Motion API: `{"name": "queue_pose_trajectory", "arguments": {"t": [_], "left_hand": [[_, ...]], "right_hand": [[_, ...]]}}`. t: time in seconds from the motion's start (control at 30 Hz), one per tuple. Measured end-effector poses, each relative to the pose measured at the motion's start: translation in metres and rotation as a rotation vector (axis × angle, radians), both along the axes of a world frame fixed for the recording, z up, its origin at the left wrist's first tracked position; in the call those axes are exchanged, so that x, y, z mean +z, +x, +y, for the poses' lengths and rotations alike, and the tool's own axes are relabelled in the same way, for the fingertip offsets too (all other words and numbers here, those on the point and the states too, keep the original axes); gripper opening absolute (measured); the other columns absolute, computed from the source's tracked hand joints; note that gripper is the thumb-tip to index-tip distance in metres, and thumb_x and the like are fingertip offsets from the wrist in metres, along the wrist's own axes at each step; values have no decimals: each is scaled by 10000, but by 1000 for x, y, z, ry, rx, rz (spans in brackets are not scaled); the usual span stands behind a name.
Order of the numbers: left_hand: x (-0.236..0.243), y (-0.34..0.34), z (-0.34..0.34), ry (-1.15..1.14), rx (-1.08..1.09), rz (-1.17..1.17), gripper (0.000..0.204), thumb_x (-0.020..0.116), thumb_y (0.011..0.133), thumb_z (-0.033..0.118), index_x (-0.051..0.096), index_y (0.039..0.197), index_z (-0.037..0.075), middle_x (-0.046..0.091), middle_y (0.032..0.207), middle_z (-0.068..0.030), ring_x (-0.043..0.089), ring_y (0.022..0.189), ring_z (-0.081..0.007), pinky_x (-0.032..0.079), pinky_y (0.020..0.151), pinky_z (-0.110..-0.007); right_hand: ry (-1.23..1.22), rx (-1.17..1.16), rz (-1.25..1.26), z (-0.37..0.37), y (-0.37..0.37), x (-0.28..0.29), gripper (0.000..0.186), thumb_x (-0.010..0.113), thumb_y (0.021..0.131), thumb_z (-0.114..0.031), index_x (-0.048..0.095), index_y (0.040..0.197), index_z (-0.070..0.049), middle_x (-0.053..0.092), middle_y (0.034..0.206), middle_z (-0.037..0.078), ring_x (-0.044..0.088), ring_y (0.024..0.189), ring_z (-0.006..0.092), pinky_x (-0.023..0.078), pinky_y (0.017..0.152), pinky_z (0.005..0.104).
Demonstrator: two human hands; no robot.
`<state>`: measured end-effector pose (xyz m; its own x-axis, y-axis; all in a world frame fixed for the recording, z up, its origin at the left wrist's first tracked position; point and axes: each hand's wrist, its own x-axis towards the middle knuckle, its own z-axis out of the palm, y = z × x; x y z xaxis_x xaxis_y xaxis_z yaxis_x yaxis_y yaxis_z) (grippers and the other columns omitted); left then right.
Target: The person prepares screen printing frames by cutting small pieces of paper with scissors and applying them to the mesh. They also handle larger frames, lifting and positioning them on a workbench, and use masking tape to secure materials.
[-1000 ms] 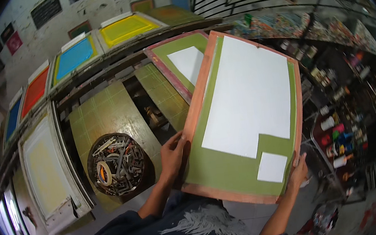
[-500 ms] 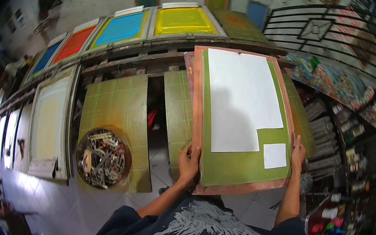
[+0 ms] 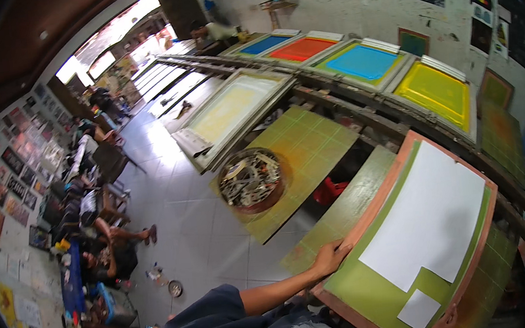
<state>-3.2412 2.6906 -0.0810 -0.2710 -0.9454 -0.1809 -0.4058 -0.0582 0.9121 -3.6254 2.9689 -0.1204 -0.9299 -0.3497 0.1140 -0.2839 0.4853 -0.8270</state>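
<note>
A silk screen frame (image 3: 363, 296) with a reddish wooden rim and green mesh is held between my two hands, tilted above the green boards. On its mesh lie a large white sheet (image 3: 433, 209) with a notched corner and a small white square (image 3: 418, 310). My left hand (image 3: 329, 258) is closed around the left rim, its thumb on top. At the right rim, near the lower corner, my right hand (image 3: 444, 323) grips the wood; only part of it shows. A shadow falls across the large sheet.
A round tub (image 3: 271, 203) of small metal pieces sits on a green board (image 3: 311, 139). Behind stand screens with yellow (image 3: 434, 94), light blue (image 3: 364, 62), red (image 3: 302, 48) and dark blue ink. A pale screen (image 3: 231, 112) leans left. People sit along the left wall.
The view has swung left, bringing the room's left side and doorway into sight. The screen frame now appears lower right and slanted, still in both my hands with both papers on it.
</note>
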Motion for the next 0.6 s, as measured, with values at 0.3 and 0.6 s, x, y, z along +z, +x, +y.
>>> {"name": "queue_pose_trajectory", "arguments": {"t": [0.3, 0.6], "left_hand": [[-6, -6, -4, -10, 2, 10, 506, 641, 993, 419, 694, 1219, -30, 760, 989, -182, 721, 862, -223, 542, 784, -364], [33, 131, 63, 18, 122, 169, 431, 695, 988, 318, 689, 1273, -6, 760, 929, -76, 674, 813, -133, 544, 777, -294]], "right_hand": [[-45, -59, 100, -9, 3, 18, 428, 595, 1039, -364, 727, 1128, 33, 730, 1123, 213, 681, 986, 333, 532, 881, 410], [-209, -37, 860, -56, 63, 101, 365, 698, 982, -299, 685, 1145, 27, 686, 1185, 224, 651, 1066, 419, 515, 948, 522]]}}
